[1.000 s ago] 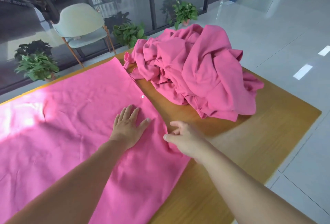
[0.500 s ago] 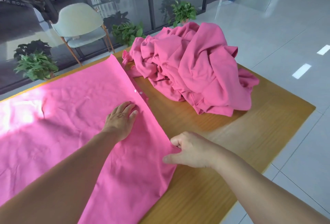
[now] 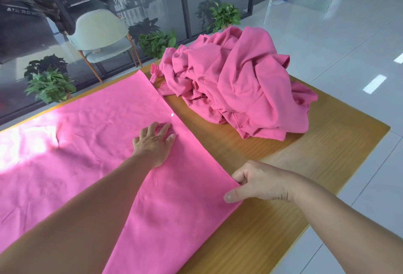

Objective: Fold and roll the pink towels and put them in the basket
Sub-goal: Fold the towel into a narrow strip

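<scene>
A bright pink towel (image 3: 91,142) lies spread flat over the left part of the wooden table (image 3: 305,186). My left hand (image 3: 155,142) presses flat on it near its right edge, just below a small white snap. My right hand (image 3: 259,181) pinches the towel's right edge nearer to me, thumb on top and fingers curled under the hem. A heap of crumpled darker pink towels (image 3: 237,81) sits at the table's far right. No basket is in view.
The table's right edge and near corner border a glossy tiled floor (image 3: 349,33). Beyond the far edge stand a pale green chair (image 3: 102,36), several potted plants (image 3: 50,84) and a dark glass wall.
My right hand has slid along the towel's right edge towards me and now pinches the hem. My left hand's fingers have drawn closer together, staying pressed on the cloth.
</scene>
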The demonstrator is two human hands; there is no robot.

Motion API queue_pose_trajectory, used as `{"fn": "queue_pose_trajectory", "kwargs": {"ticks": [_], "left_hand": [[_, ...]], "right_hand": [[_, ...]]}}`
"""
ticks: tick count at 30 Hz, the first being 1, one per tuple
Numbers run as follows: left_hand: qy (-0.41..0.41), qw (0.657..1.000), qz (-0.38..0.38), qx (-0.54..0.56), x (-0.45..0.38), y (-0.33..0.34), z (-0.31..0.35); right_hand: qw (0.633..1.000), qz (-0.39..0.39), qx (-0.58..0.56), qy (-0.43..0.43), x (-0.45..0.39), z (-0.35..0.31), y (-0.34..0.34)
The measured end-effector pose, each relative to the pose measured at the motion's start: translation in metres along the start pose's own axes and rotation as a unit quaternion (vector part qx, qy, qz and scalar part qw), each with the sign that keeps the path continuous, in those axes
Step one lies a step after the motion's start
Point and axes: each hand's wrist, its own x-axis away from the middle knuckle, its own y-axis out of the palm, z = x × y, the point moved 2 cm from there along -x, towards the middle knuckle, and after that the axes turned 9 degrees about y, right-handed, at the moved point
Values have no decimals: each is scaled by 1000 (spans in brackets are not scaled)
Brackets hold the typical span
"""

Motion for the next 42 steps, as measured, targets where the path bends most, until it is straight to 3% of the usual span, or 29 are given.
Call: {"fn": "queue_pose_trajectory", "kwargs": {"ticks": [11,16,25,31,36,42], "left_hand": [[-27,999,-5,-36,-4,11,11],[-37,999,6,-24,-4,18,18],[-25,1000,9,-2,-4,14,17],[-31,999,7,43,-9,0,0],[-31,999,4,38,-11,1,0],[-23,1000,-7,-16,-8,9,1]], "right_hand": [[993,-48,-111,18,6,19,10],[994,1,-72,77,10,32,12],[973,38,-197,114,15,44,25],[989,14,-133,61,24,41,15],[983,-28,-179,13,27,37,11],[997,8,-59,45,28,42,11]]}}
